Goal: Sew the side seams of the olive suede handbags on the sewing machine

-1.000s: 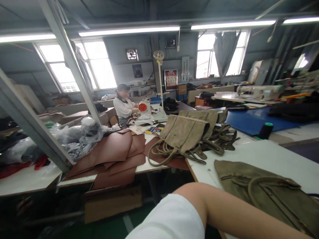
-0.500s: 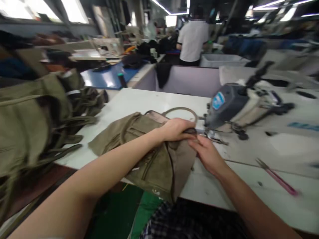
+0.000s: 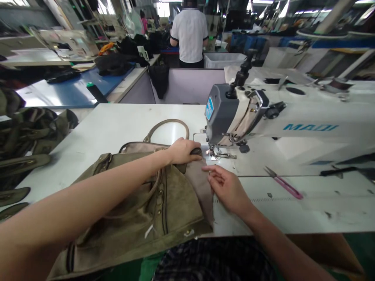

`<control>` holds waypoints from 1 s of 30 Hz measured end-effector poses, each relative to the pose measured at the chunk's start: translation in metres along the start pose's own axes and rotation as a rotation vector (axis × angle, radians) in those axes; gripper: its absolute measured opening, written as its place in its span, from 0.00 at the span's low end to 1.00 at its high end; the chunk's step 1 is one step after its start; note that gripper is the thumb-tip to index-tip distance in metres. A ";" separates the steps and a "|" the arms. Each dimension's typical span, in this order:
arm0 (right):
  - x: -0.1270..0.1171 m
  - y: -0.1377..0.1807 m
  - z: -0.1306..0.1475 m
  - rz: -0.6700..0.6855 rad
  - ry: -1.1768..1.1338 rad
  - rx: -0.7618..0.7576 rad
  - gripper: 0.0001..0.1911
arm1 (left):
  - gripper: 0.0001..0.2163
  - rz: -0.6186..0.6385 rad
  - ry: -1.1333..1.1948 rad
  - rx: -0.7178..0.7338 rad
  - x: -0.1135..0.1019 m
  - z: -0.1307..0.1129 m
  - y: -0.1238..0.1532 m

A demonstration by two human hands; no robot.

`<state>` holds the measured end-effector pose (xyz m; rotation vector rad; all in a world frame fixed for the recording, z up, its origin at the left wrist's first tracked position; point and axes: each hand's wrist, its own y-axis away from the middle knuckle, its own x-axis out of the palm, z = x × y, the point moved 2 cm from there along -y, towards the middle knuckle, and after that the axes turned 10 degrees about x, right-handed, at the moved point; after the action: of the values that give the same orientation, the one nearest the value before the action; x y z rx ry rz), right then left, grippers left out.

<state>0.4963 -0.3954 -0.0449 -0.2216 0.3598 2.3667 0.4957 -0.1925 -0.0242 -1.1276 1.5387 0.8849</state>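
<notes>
An olive-green handbag (image 3: pixel 184 191) with a looped handle (image 3: pixel 168 121) lies over the table's front edge, its greyish-brown side panel (image 3: pixel 199 175) facing right. My left hand (image 3: pixel 183 151) reaches across the bag and is closed on its top edge, where a dark strip shows under the fingers. Just right of that edge is the needle area of a sewing machine (image 3: pixel 222 113); the presser foot (image 3: pixel 213 151) stands close to my left fingertips. My right hand (image 3: pixel 228 189) is beside the side panel, index finger stretched to its edge and the other fingers loosely curled, with nothing visible in them.
Pink-handled thread snips (image 3: pixel 284 183) lie on the white table (image 3: pixel 117 121) to the right. More olive bags (image 3: pixel 32 132) are piled at the left. Behind the table are a purple-grey partition (image 3: pixel 190 86), a plastic bin (image 3: pixel 224 59) and a person in a white shirt (image 3: pixel 190 35).
My view has turned right, showing more of the machine. The bag now lies more spread out toward me. My right hand has loosened from the bag's edge and moved slightly away.
</notes>
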 end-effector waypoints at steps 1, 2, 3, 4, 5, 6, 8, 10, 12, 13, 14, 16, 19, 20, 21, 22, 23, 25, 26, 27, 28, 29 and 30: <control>-0.003 0.002 -0.001 -0.003 0.036 -0.022 0.16 | 0.12 -0.025 -0.003 -0.017 0.002 -0.002 0.001; -0.006 0.004 -0.002 0.001 0.075 -0.060 0.17 | 0.12 -0.050 -0.004 -0.030 0.005 -0.004 0.003; -0.008 0.007 -0.003 0.002 0.132 -0.124 0.20 | 0.12 -0.070 -0.003 -0.037 0.007 -0.006 0.004; -0.009 0.009 -0.003 -0.009 0.217 -0.212 0.22 | 0.12 -0.084 0.000 -0.040 0.008 -0.008 0.006; -0.010 0.011 -0.002 -0.037 0.325 -0.318 0.24 | 0.11 -0.089 0.003 -0.040 0.009 -0.009 0.006; -0.011 0.012 -0.002 -0.083 0.449 -0.430 0.24 | 0.11 -0.092 0.004 -0.045 0.010 -0.011 0.006; -0.011 0.010 -0.002 -0.174 0.682 -0.645 0.21 | 0.12 -0.096 -0.002 -0.086 0.008 -0.012 0.003; -0.011 0.005 -0.005 -0.197 0.784 -0.786 0.17 | 0.13 -0.088 -0.011 -0.157 0.005 -0.011 -0.003; -0.011 0.000 -0.008 -0.160 0.805 -0.864 0.15 | 0.13 -0.045 -0.005 -0.226 0.002 -0.010 -0.010; -0.012 -0.002 -0.010 -0.142 0.806 -0.882 0.15 | 0.13 -0.013 0.006 -0.253 0.001 -0.009 -0.014; -0.013 -0.003 -0.011 -0.129 0.808 -0.893 0.16 | 0.12 0.018 0.019 -0.277 0.001 -0.009 -0.016; -0.016 -0.003 -0.011 -0.097 0.823 -0.916 0.17 | 0.11 0.054 0.039 -0.322 0.000 -0.009 -0.019; -0.023 -0.003 -0.011 -0.035 0.834 -0.930 0.17 | 0.10 0.049 0.049 -0.356 0.001 -0.012 -0.021; -0.026 -0.004 -0.011 -0.023 0.830 -0.927 0.18 | 0.09 0.042 0.052 -0.363 0.001 -0.013 -0.021; -0.029 -0.005 -0.012 -0.020 0.826 -0.923 0.18 | 0.09 0.034 0.053 -0.371 0.002 -0.014 -0.023; -0.032 -0.007 -0.014 -0.027 0.821 -0.921 0.19 | 0.09 0.023 0.053 -0.380 0.002 -0.013 -0.025; -0.034 -0.010 -0.016 -0.039 0.817 -0.918 0.19 | 0.09 0.011 0.050 -0.389 0.003 -0.012 -0.028; -0.038 -0.018 -0.020 -0.076 0.812 -0.910 0.20 | 0.11 -0.015 0.039 -0.391 0.005 -0.006 -0.037; -0.039 -0.022 -0.022 -0.094 0.810 -0.908 0.20 | 0.12 -0.025 0.036 -0.379 0.006 -0.001 -0.042; -0.039 -0.025 -0.024 -0.108 0.808 -0.907 0.21 | 0.13 -0.032 0.034 -0.359 0.007 0.004 -0.047; -0.039 -0.028 -0.025 -0.118 0.807 -0.906 0.21 | 0.14 -0.036 0.034 -0.333 0.007 0.009 -0.052; -0.038 -0.030 -0.025 -0.123 0.807 -0.905 0.22 | 0.14 -0.040 0.037 -0.303 0.008 0.013 -0.056; -0.037 -0.031 -0.025 -0.124 0.809 -0.905 0.22 | 0.14 -0.043 0.042 -0.273 0.009 0.017 -0.059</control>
<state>0.5459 -0.4055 -0.0651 -1.5728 -0.3897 2.0551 0.5568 -0.1965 -0.0367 -1.3756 1.4515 1.0713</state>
